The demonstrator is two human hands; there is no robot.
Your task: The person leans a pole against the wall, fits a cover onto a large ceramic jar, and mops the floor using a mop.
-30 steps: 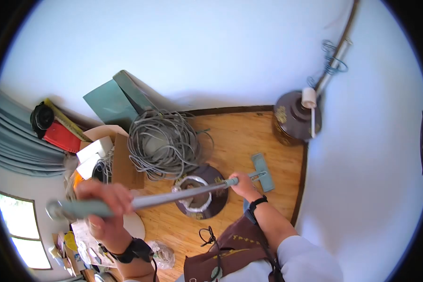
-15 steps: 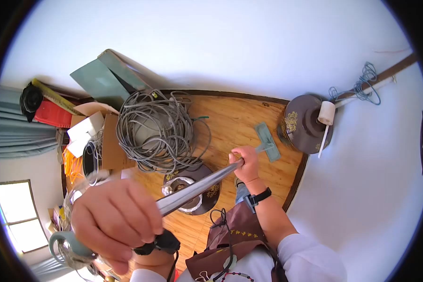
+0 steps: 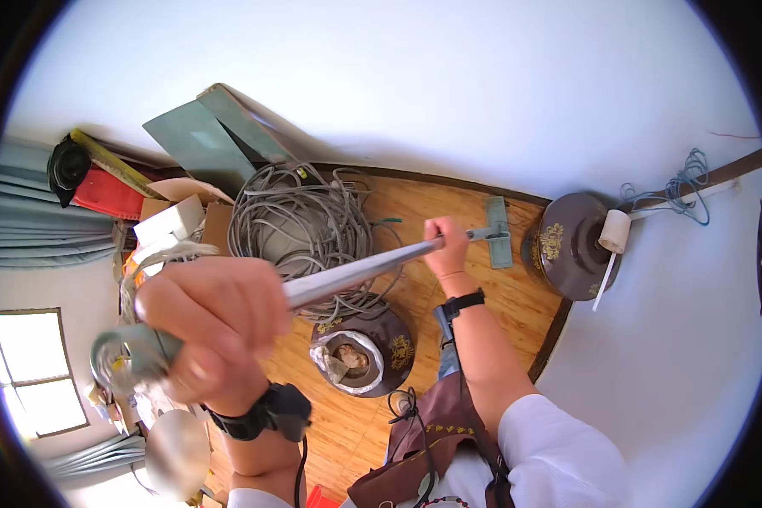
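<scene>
A flat mop [image 3: 360,274] with a metal pole runs across the middle of the view. My left hand [image 3: 216,317], large and blurred near the camera, is wrapped round the upper pole, just below its green end grip with a hanging loop. My right hand [image 3: 446,247] grips the pole lower down, near the mop head. The green rectangular mop head [image 3: 499,233] appears to rest on the wooden floor, between the coiled hose and a dark brown jar. Both wrists carry black bands.
A big coil of grey hose or cable [image 3: 245,229] lies near the wall. Close by stand an opened brown jar [image 3: 402,343] and another brown jar [image 3: 571,241] with a white roll [image 3: 615,230] on top. Green boards [image 3: 190,135] lean on the wall. Boxes and a red container [image 3: 110,201] crowd the left.
The mop head has moved toward the wall and turned more upright in view. Both hands still hold the pole; my right hand has moved slightly up. The view has shifted a little.
</scene>
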